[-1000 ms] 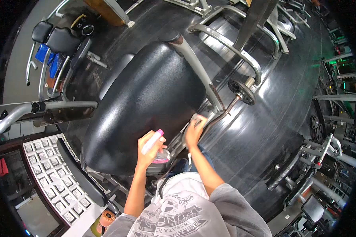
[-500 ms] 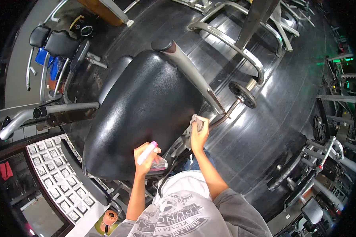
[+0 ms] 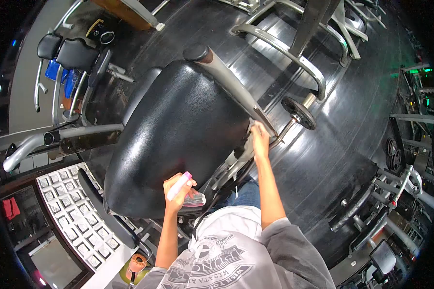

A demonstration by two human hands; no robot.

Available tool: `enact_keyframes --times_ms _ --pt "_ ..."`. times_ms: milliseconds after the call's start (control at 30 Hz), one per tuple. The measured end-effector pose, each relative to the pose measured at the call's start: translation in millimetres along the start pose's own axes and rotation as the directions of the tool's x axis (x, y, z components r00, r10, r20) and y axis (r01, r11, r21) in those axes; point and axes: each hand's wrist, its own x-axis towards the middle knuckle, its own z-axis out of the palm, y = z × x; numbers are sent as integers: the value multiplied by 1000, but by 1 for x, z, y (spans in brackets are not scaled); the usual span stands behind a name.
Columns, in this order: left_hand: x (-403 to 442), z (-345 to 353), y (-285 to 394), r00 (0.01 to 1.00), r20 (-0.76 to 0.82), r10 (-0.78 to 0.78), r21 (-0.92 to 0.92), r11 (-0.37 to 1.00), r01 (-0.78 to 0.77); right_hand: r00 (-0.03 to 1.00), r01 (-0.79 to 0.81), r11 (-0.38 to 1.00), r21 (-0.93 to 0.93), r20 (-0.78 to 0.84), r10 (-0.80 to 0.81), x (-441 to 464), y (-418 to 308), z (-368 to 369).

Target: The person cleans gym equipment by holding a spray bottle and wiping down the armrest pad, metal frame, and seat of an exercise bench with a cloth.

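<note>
A large black padded cushion [image 3: 173, 130] fills the middle of the head view. My left hand [image 3: 176, 189] is wrapped round a spray bottle [image 3: 194, 198] with a white and pink top, over the cushion's near edge. At the cushion's right edge, beside a grey metal tube [image 3: 234, 84], my right hand [image 3: 259, 137] is closed on a greyish cloth [image 3: 249, 144], which is partly hidden by the fingers.
A curved bar with a weight plate [image 3: 298, 113] lies right of the cushion. Metal machine frames [image 3: 275, 43] stand beyond it. Padded seats [image 3: 77, 54] are at the upper left, a white patterned panel [image 3: 79, 212] at the lower left, more gym equipment at the right.
My right hand has moved forward and to the right along the cushion's edge with the cloth. My left hand, still round the bottle, shifted slightly left and down earlier, then stayed nearly still.
</note>
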Motion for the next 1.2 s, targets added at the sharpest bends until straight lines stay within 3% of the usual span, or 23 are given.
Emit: enact_keyframes --times_ms 67,100,167,233,300,467,567,633,700,800,900,933,967,1033,1100,1167,1200 --pt "1 1 -1 1000 -3 9 2 1000 -9 979 -185 983 -16 82 186 -29 36 8" --pt "1 1 -2 1000 -2 17 6 1000 -17 973 -212 968 135 117 197 -48 64 12" --pt "2 1 -1 999 8 37 -20 999 -37 914 -402 915 42 78 398 -82 70 32" --pt "1 0 -1 999 12 50 -41 998 -50 917 -385 911 145 167 361 -85 68 32" --pt "2 2 -2 1000 1 31 29 999 -31 954 -293 937 188 -3 299 -69 49 31" --pt "4 6 -2 999 -14 47 16 999 -46 991 -133 951 280 31 130 -36 28 26" --pt "5 5 -5 998 6 67 -25 997 -67 989 -137 952 273 -18 147 -60 66 31" --pt "4 7 -2 997 10 72 -55 996 -72 967 -256 958 131 35 254 -94 74 36" --pt "0 7 -2 998 24 58 -95 994 -55 955 -267 963 -45 122 271 -132 96 41" --pt "-11 2 -3 996 31 87 -87 993 -84 855 -479 878 -14 220 470 -176 107 58" --pt "-27 -8 -12 994 12 113 -108 988 -111 891 -425 901 80 210 402 -165 89 54" --pt "-36 -12 -16 994 2 113 -124 986 -112 935 -319 921 224 231 267 -148 116 49" --pt "-45 -17 -18 993 -4 118 -126 985 -117 940 -301 916 266 247 237 -129 112 47" --pt "-64 -24 -25 996 -44 83 -199 976 -90 962 -271 944 189 97 257 -106 88 47" --pt "-83 -36 -41 995 -56 80 -200 976 -90 975 -219 932 290 98 198 -99 95 50" --pt "-102 -46 -55 992 -89 91 -173 979 -105 970 -241 950 199 47 237 -103 119 52" --pt "-111 -51 -60 992 -100 78 -139 986 -91 950 -306 921 243 146 277 -121 110 53"
